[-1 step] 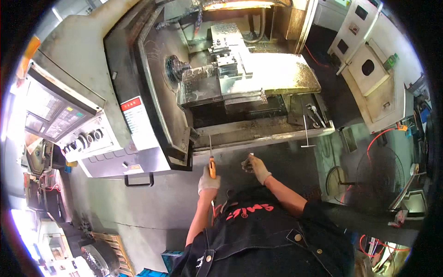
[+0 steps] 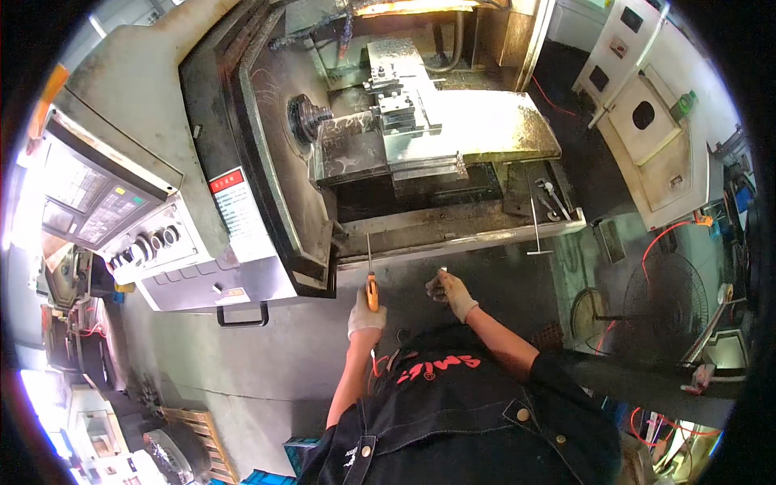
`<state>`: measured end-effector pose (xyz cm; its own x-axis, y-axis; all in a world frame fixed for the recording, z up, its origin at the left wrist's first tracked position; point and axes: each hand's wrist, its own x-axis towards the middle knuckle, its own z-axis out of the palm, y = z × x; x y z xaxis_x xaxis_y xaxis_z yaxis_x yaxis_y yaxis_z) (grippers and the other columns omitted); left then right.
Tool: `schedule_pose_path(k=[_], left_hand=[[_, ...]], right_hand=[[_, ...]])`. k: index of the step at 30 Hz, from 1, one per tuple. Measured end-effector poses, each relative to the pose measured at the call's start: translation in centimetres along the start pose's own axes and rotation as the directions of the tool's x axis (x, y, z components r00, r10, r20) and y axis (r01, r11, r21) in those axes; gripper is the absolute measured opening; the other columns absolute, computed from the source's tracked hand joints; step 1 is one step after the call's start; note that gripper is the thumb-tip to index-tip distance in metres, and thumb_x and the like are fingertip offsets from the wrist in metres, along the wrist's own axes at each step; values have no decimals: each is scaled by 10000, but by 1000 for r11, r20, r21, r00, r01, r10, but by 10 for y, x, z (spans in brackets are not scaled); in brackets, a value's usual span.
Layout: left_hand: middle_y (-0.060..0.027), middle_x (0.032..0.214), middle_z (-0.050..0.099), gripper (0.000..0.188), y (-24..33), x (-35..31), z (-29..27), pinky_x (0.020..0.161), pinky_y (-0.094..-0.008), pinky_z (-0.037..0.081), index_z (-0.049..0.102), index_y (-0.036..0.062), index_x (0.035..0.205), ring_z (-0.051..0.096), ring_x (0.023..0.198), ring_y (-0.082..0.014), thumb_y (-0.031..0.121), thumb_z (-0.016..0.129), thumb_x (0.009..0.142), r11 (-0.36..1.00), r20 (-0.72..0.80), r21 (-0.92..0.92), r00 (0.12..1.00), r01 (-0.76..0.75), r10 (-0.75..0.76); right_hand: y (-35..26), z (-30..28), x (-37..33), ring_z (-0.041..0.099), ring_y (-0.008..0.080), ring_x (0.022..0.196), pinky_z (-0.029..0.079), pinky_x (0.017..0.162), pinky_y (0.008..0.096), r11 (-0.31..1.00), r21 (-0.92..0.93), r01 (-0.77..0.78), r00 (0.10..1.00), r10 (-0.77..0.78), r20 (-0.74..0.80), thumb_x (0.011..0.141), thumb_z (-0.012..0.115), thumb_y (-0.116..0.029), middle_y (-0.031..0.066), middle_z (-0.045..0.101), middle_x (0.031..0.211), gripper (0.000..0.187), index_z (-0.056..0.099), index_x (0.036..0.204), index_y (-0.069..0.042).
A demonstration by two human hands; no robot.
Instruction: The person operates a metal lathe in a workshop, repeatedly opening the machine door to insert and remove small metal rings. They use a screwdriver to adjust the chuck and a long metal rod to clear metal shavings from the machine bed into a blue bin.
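Observation:
My left hand, in a pale work glove, is closed around an orange air blow gun. Its long thin nozzle points away from me toward the front edge of the lathe. A piece of red hose shows below that hand, near the apron. To the right, my gloved right hand, its fingertips darkened, pinches a small shiny metal piece that is too small to name exactly. Both hands are over the floor in front of the machine, apart from each other.
Inside the lathe, a chuck faces a tool slide. Wrenches and a T-handled rod lie at the bed's right end. The control panel stands left, a door handle juts out, and a fan stands right.

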<state>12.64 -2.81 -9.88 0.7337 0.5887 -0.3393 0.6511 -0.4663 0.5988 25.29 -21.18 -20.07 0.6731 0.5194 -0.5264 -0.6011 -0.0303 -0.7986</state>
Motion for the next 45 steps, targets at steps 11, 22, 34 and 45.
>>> schedule_pose_path(k=[11, 22, 34, 45], left_hand=[[-246, 1023, 561, 622, -5, 6, 3, 801, -442, 435, 329, 114, 1280, 540, 944, -401, 171, 540, 697, 998, 37, -16, 997, 61, -60], [-237, 1021, 567, 615, -22, 38, 6, 789, -460, 436, 331, 160, 1294, 544, 932, -408, 241, 554, 726, 993, -85, -86, 992, 83, -90], [-227, 1026, 569, 626, 45, 123, -33, 808, -461, 436, 315, 193, 1304, 545, 927, -411, 240, 567, 733, 997, -224, -46, 973, -69, 57], [-219, 988, 578, 510, 113, 183, -59, 796, -449, 441, 435, 135, 1202, 549, 921, -392, 261, 555, 722, 983, -167, 106, 977, 152, -133]], right_hand=[[1, 5, -6, 572, 134, 713, 455, 617, 270, 983, -5, -184, 982, 184, 40, 884, 485, -275, 19, 594, 828, 196, 546, 908, -91], [-118, 81, 110, 576, 158, 824, 460, 725, 281, 872, -485, 69, 988, 6, 151, 880, 500, -258, 89, 618, 917, 327, 553, 1053, 15], [-283, 162, 341, 528, 247, 1003, 449, 800, 377, 928, 367, -64, 977, -17, 214, 867, 484, -256, 112, 499, 1161, 322, 459, 1122, -61], [-281, 187, 454, 559, 163, 823, 462, 714, 230, 872, -51, 486, 874, -486, 26, 728, 687, -46, 68, 591, 908, 656, 314, 1267, -18]])
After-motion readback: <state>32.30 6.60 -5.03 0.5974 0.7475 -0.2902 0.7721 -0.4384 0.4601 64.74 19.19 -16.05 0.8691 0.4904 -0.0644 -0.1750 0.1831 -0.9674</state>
